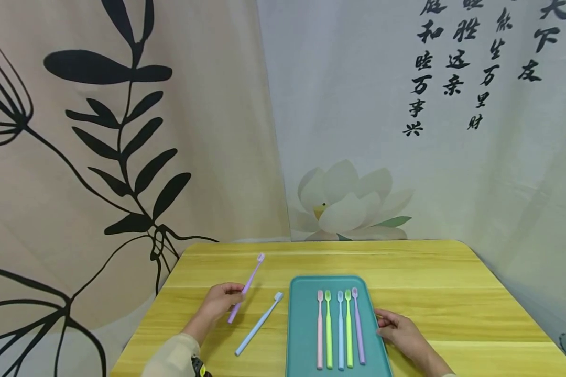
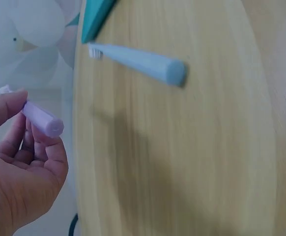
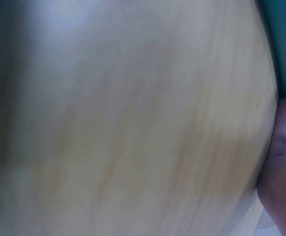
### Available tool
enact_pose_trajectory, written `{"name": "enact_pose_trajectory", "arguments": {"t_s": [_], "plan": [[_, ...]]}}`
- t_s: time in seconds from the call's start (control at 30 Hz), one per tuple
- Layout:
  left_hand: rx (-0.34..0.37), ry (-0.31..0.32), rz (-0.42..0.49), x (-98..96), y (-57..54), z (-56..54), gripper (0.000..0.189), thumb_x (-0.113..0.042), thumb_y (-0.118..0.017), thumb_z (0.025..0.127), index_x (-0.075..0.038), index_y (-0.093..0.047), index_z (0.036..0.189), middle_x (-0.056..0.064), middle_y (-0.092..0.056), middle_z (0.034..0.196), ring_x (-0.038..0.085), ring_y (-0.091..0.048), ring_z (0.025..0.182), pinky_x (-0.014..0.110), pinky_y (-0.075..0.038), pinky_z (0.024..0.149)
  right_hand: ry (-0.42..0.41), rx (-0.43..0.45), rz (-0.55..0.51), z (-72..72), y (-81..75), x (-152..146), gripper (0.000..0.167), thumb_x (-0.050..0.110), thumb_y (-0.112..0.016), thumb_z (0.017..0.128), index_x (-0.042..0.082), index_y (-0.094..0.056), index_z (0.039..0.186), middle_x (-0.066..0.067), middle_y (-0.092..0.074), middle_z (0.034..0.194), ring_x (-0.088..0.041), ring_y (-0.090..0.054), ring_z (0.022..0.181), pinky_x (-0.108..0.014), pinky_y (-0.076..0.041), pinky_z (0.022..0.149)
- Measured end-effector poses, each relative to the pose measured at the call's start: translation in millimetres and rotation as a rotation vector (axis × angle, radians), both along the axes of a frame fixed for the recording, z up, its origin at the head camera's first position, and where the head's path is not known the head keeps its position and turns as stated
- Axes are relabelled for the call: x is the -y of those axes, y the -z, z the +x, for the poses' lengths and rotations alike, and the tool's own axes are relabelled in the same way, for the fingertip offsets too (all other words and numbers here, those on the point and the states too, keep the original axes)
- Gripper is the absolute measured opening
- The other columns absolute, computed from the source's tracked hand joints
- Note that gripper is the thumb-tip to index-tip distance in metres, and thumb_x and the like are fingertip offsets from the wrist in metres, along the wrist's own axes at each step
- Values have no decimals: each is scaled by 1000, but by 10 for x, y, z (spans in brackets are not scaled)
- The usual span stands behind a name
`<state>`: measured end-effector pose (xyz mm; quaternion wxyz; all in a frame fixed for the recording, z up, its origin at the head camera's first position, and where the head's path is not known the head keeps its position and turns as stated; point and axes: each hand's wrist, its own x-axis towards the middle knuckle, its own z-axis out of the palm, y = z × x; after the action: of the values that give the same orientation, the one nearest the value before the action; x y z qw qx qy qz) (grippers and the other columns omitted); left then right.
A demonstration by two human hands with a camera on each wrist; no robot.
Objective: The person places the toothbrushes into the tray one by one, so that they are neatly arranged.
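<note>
My left hand (image 1: 221,301) pinches a purple toothbrush (image 1: 250,283) between thumb and fingers, raised above the table with its head slanting up and away. In the left wrist view the handle end of this purple toothbrush (image 2: 44,119) points back toward the camera. A light blue toothbrush (image 1: 259,323) lies slantwise on the table just right of that hand. On the teal tray (image 1: 299,324), several toothbrushes lie side by side: pink (image 1: 319,330), green (image 1: 328,330), blue (image 1: 340,330) and purple (image 1: 358,327). My right hand (image 1: 403,335) holds the tray's right rim with thumb and fingertips.
Everything stands on a yellow wood-grain table (image 1: 424,262) with rounded far corners. Behind its far edge hangs a cloth backdrop (image 1: 226,131) printed with dark leaves, a pale lotus and written characters. A dark band with a yellow detail (image 1: 199,367) circles my left wrist.
</note>
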<state>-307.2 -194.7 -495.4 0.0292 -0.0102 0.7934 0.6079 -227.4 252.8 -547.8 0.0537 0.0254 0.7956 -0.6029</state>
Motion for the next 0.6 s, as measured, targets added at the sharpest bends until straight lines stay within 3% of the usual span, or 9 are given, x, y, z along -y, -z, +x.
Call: {"name": "enact_pose_trajectory", "arguments": {"t_s": [0.6], "plan": [[9, -3, 131, -369, -85, -21, 33, -1, -71, 87, 9, -66, 118, 8, -65, 95, 16, -59, 76, 31, -49, 67, 18, 23, 2, -24, 2, 8, 54, -2, -64, 89, -14, -46, 139, -14, -57, 105, -22, -54, 93, -32, -55, 76]]}}
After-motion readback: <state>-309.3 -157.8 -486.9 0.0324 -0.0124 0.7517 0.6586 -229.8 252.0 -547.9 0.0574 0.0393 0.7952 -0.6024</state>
